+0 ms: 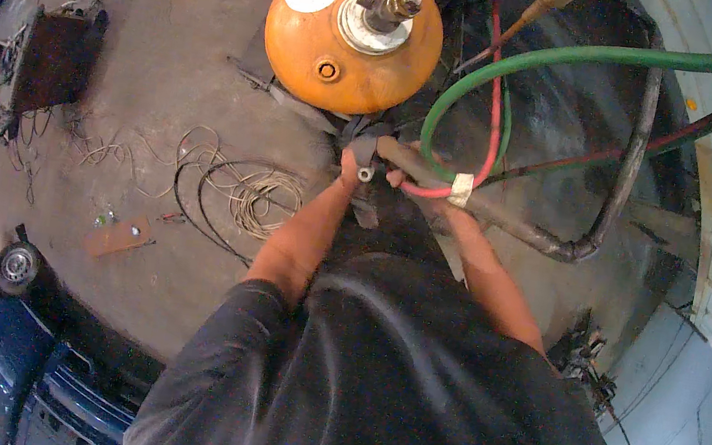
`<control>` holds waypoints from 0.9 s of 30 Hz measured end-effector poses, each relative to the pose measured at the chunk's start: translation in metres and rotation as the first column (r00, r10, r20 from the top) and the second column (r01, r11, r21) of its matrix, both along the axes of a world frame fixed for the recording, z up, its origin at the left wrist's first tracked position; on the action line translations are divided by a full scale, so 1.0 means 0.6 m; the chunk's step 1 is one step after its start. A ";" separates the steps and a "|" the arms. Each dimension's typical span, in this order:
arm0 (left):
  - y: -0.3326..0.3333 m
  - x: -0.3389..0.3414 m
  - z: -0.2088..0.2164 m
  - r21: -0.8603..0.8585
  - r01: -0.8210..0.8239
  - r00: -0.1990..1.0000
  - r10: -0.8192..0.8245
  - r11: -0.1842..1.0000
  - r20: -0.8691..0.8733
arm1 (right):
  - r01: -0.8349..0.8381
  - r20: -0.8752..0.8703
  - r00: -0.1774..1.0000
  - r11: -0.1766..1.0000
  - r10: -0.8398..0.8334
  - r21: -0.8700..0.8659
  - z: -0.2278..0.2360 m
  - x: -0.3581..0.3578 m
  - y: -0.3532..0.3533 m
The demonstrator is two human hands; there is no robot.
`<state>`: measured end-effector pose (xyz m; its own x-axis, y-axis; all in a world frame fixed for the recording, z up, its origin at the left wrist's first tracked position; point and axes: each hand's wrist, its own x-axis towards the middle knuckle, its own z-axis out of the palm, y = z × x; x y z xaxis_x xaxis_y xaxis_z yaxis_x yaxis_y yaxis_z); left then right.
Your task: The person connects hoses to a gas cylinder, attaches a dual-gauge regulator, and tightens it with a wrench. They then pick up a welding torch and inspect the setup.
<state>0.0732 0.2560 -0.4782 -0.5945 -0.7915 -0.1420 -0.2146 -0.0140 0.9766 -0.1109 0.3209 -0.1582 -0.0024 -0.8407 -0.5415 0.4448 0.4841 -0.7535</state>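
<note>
Metal ring (365, 175) just beside left hand (349, 167)

The brown-grey floor (163, 9) carries a dark box (55, 62) at left, a coiled pale cord (242, 202) overlapping a looped black cable (177, 184), and, nearer the car's wheel (18, 264), a flat reddish board (115, 240).

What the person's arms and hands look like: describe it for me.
The person wears a dark grey, nearly black short-sleeved shirt, its loose sleeves leaving the forearms bare. The left hand and right hand show no gloves; both are partly hidden, so finer details are unclear.
</note>
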 end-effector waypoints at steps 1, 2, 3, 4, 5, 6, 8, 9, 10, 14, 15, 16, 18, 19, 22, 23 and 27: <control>0.020 -0.004 -0.037 -0.151 -0.087 0.990 0.069 0.985 -0.122 | -0.092 -0.087 0.992 0.996 0.089 -0.023 -0.010 0.002 0.004; 0.042 -0.016 -0.052 -0.276 -0.165 0.963 0.094 0.947 -0.251 | -0.057 -0.071 0.996 0.998 0.054 -0.027 -0.031 -0.013 0.016; 0.055 -0.042 -0.053 -0.114 -0.170 0.980 0.155 0.979 -0.125 | -0.039 -0.059 0.998 0.999 0.037 -0.029 -0.053 -0.028 0.027; 0.061 -0.066 -0.033 0.048 -0.186 0.983 0.185 0.981 0.021 | -0.060 -0.080 0.995 0.998 0.061 0.009 -0.063 -0.046 0.033; 0.065 -0.098 -0.003 0.206 -0.229 0.967 0.197 0.951 0.164 | -0.103 -0.118 0.988 0.994 0.100 -0.020 -0.059 -0.057 0.030; 0.070 -0.122 0.111 0.534 -0.283 0.948 0.315 0.797 0.032 | -0.118 -0.156 0.982 0.992 0.110 -0.043 -0.056 -0.072 0.036; 0.056 -0.151 0.241 0.870 -0.272 0.795 0.606 0.412 -0.039 | -0.228 -0.380 0.915 0.949 0.132 -0.218 -0.066 -0.078 0.038; 0.049 -0.154 0.286 0.906 -0.227 0.768 0.637 0.357 -0.059 | -0.152 -0.219 0.968 0.981 0.124 -0.120 -0.076 -0.077 0.035; 0.042 -0.158 0.337 0.936 -0.173 0.755 0.652 0.306 -0.074 | -0.042 -0.053 0.998 0.999 0.042 -0.004 -0.083 -0.075 0.038; 0.030 -0.148 0.423 0.973 -0.044 0.749 0.653 0.225 -0.117 | 0.057 0.172 0.979 0.951 -0.113 0.304 0.022 -0.063 -0.024; 0.028 -0.144 0.428 0.962 -0.045 0.769 0.624 0.269 -0.138 | 0.110 0.174 0.969 0.934 -0.177 0.339 0.050 -0.052 -0.036; 0.027 -0.140 0.433 0.949 -0.046 0.789 0.594 0.313 -0.158 | 0.160 0.174 0.955 0.914 -0.238 0.374 0.061 -0.045 -0.042; 0.030 -0.134 0.441 0.950 -0.080 0.823 0.558 0.302 -0.108 | 0.144 0.157 0.965 0.925 -0.210 0.350 -0.027 -0.063 -0.028; 0.034 -0.133 0.438 0.950 -0.096 0.844 0.531 0.297 -0.081 | 0.145 0.150 0.967 0.930 -0.205 0.339 -0.060 -0.079 -0.024; 0.050 -0.130 0.419 0.838 -0.204 0.869 0.488 0.507 -0.084 | 0.252 -0.122 0.966 0.931 -0.227 0.265 -0.065 -0.105 -0.058; 0.055 -0.122 0.431 0.788 -0.267 0.882 0.470 0.555 -0.032 | 0.366 -0.038 0.924 0.852 -0.381 0.374 -0.062 -0.099 -0.068; 0.052 -0.065 0.505 0.558 -0.573 0.819 0.397 0.600 0.414 | 0.297 -0.130 0.940 0.944 -0.315 -0.140 -0.151 -0.156 -0.045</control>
